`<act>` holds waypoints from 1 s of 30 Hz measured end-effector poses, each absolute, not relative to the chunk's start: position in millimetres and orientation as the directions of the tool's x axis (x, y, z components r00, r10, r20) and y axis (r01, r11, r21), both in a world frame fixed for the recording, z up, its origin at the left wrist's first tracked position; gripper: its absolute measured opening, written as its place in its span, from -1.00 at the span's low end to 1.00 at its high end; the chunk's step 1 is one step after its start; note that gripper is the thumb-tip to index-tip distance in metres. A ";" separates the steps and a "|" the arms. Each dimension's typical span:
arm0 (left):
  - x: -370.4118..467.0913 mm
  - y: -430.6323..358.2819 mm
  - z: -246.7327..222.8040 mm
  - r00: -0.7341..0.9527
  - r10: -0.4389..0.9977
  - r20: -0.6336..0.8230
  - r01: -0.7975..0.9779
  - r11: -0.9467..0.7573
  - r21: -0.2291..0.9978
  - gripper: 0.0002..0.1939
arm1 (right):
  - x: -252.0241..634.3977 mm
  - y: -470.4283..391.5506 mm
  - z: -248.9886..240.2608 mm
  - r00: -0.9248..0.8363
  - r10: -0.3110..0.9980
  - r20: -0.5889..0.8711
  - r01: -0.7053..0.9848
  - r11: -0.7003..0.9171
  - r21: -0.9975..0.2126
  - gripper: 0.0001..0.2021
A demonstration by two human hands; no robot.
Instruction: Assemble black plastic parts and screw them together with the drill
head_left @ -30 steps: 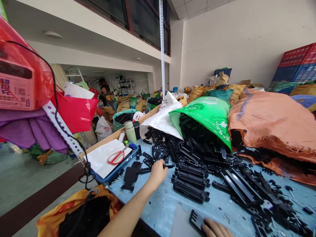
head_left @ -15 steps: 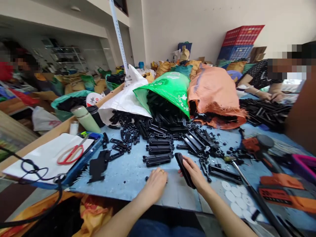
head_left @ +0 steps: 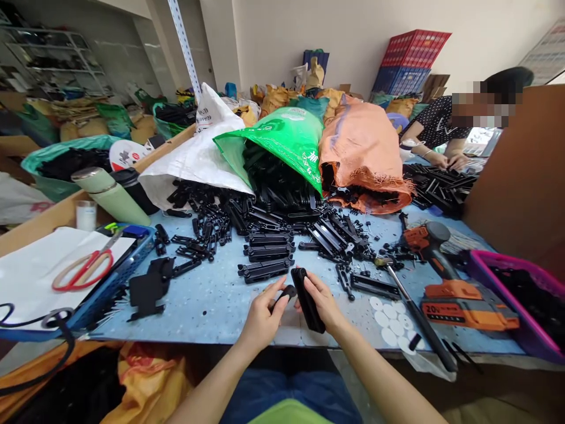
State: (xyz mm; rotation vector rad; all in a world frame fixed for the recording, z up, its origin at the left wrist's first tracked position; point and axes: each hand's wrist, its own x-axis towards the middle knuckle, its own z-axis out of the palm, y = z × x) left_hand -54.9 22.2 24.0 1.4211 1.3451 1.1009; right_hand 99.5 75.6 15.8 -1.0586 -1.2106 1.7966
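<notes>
A speckled blue table [head_left: 189, 300] is stretching right across in front of me, and three sacks are lying along its back with their mouths facing this way. The orange sack [head_left: 362, 141] is bulging on the right, fraying at its opening. The green bag [head_left: 286, 126] is gaping in the middle over a heap of black parts, and the white sack [head_left: 194, 159] is slumping on the left, more black parts spreading from its mouth. At the table's left end a blue tray [head_left: 148, 244] is holding white paper, with red-handled scissors [head_left: 88, 268] lying on top; at the right end a pink basket [head_left: 541, 340] is holding dark pieces. Next to that basket an orange and black drill [head_left: 442, 265] is lying (I am reading "20V" on its battery), and a black-handled tool [head_left: 417, 315] is slanting just beside it.

Over the near edge, at the centre, the person's left hand [head_left: 261, 317] and right hand [head_left: 324, 303] are hovering close together, a gap showing between them. Beyond the left hand, a short row of black assemblies [head_left: 267, 270] is lying on the table. The right hand is gripping a long black piece [head_left: 308, 300], which is tilting with its upper end toward the left. The left hand is pinching a small black piece [head_left: 289, 291] between thumb and fingers, just beside the long one. Off to the right, flat white discs [head_left: 381, 318] are lying in a cluster.
</notes>
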 end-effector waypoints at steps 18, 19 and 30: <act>-32.4 28.8 45.1 -0.250 0.828 0.502 0.454 -0.358 0.816 -0.69 | 85.0 52.7 26.0 -0.367 0.900 0.235 0.050 0.271 -0.961 -0.54; -34.6 28.7 44.9 -0.230 0.860 0.456 0.416 -0.337 0.845 -0.69 | 83.8 51.0 22.7 -0.361 0.905 0.225 0.043 0.257 -0.965 -0.54; -59.0 21.4 47.8 0.345 0.852 -0.394 -0.432 0.517 0.739 -0.61 | 121.6 84.5 29.5 -0.533 0.762 0.368 0.247 0.556 -0.794 -0.52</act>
